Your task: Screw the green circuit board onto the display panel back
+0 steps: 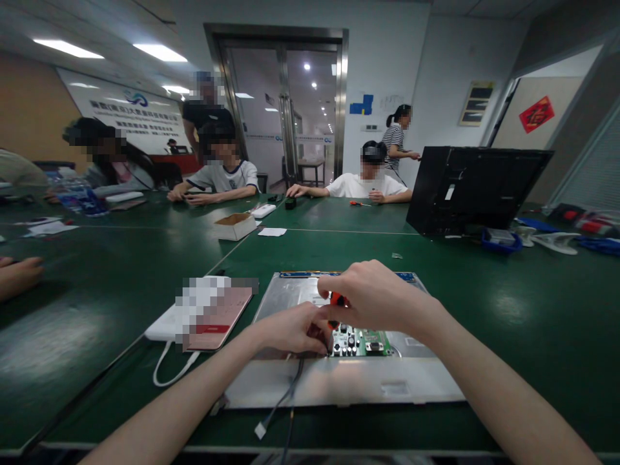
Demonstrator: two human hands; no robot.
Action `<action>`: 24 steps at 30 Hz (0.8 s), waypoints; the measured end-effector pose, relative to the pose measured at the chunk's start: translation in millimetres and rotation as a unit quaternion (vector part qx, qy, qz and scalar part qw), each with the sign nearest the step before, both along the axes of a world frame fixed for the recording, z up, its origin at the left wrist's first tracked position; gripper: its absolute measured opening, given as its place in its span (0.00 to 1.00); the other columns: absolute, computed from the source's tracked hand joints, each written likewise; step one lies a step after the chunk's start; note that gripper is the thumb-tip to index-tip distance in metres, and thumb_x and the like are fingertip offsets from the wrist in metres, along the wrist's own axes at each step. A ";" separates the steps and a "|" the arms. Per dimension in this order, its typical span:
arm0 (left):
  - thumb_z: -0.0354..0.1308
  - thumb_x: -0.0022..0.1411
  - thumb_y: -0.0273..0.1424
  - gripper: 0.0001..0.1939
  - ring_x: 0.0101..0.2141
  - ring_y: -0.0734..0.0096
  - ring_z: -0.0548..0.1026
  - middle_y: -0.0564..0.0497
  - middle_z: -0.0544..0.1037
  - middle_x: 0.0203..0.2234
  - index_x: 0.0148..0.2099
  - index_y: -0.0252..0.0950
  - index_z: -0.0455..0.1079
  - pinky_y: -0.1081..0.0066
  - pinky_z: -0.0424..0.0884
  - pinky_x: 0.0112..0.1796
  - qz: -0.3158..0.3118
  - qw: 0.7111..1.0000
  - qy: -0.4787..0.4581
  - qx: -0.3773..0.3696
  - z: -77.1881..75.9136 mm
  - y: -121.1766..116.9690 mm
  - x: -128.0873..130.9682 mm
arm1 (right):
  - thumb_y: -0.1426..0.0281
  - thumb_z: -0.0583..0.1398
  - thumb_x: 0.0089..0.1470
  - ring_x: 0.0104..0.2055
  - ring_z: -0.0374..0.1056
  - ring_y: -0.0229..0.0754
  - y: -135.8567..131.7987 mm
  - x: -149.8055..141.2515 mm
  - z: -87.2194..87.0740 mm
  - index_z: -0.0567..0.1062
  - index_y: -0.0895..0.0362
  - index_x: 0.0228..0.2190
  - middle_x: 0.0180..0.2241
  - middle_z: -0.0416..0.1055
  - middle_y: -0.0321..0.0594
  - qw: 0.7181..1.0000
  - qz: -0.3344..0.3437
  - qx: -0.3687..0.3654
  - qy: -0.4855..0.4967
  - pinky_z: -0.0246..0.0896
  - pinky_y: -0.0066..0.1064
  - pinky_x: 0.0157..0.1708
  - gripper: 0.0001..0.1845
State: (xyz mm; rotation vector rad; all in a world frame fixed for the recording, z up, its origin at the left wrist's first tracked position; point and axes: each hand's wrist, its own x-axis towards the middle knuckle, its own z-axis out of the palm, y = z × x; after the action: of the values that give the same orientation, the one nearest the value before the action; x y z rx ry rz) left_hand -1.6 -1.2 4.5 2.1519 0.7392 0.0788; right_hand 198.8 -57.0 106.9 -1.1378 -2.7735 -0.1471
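Room: ceiling lights [159,52] on, glass doors [310,123] at the back, and people [356,187] seated across the green worktop [527,316].
Panel: flat on the worktop, right in front of the wearer, a broad silvery panel [349,386] with a blue strip [290,275] along its far edge.
Board: up on the panel sits the board [356,343], green and crowded with parts, and here's where the action is!
Right hand: over the board's left side, right hand [368,294], fingers wrapped round a screwdriver [338,298], orange and black by its handle; tip out of sight.
Left hand: low at the board's left edge, left hand [307,329], fingers curled down; pinching something or merely steadying? Can't tell from this angle.
Cable: dark cable [285,394] spilling over the panel's near edge, its white plug [260,430] dangling, joined to nothing.
Progress: midway, I'd judge. Board on the panel, screwdriver in hand; any screw at that spot is hidden, so no fastening can be called finished. Plug unconnected, too.
Beside: white device [165,321] and pink item [232,309] overlap left of the panel, partly blurred.
Beyond: box [236,228] further off, black casing [465,190] tilted at right.
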 end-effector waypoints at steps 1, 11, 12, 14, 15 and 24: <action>0.65 0.55 0.25 0.05 0.26 0.73 0.70 0.57 0.74 0.24 0.36 0.36 0.79 0.75 0.65 0.30 0.000 1.000 0.003 -0.004 0.5 0.1 0.4 | 0.61 0.61 0.65 0.30 0.72 0.41 0.3 -0.3 -0.2 0.77 0.54 0.40 0.30 0.80 0.40 1.000 -0.003 0.002 -0.004 0.40 0.30 0.25 0.10; 0.64 0.53 0.25 0.03 0.24 0.73 0.69 0.55 0.74 0.22 0.32 0.35 0.79 0.75 0.62 0.27 -0.007 1.000 -0.017 0.006 -6.4 1.7 -0.2 | 0.68 0.62 0.60 0.31 0.72 0.41 -3.8 -1.5 3.3 0.74 0.53 0.46 0.35 0.81 0.39 0.999 0.009 -0.041 0.026 0.42 0.29 0.25 0.12; 0.64 0.54 0.25 0.03 0.25 0.73 0.70 0.55 0.74 0.23 0.33 0.35 0.79 0.75 0.62 0.27 -0.006 1.000 -0.019 0.008 -6.6 1.6 -0.5 | 0.69 0.62 0.59 0.31 0.71 0.40 -3.7 -1.1 3.1 0.74 0.53 0.46 0.35 0.81 0.38 0.998 0.016 -0.044 0.031 0.42 0.29 0.25 0.12; 0.65 0.54 0.25 0.04 0.26 0.72 0.71 0.54 0.76 0.25 0.34 0.35 0.79 0.75 0.64 0.28 -0.003 1.000 -0.023 0.004 -5.9 1.3 -0.9 | 0.68 0.63 0.60 0.30 0.71 0.40 -2.9 -0.3 2.2 0.74 0.53 0.45 0.33 0.81 0.37 0.998 0.026 -0.040 0.037 0.42 0.28 0.25 0.11; 0.65 0.54 0.25 0.05 0.27 0.72 0.72 0.54 0.77 0.26 0.35 0.36 0.79 0.75 0.65 0.29 -0.002 1.000 -0.025 0.001 -5.1 1.1 -0.9 | 0.67 0.63 0.60 0.30 0.70 0.40 -2.2 -0.1 1.6 0.75 0.53 0.44 0.32 0.80 0.37 0.998 0.029 -0.034 0.036 0.41 0.28 0.25 0.10; 0.66 0.54 0.29 0.07 0.26 0.71 0.71 0.55 0.76 0.25 0.38 0.36 0.80 0.74 0.64 0.28 -0.008 1.000 0.015 -0.008 1.7 3.0 0.9 | 0.64 0.59 0.65 0.29 0.70 0.40 -1.4 -2.1 0.9 0.77 0.54 0.42 0.29 0.79 0.39 1.000 0.008 -0.009 0.009 0.41 0.29 0.25 0.09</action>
State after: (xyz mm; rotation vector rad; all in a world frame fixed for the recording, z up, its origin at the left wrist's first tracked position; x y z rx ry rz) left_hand -0.6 1.8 6.2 2.1485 0.7364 0.0322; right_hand 196.7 -58.4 107.9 -1.1143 -2.7740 -0.1095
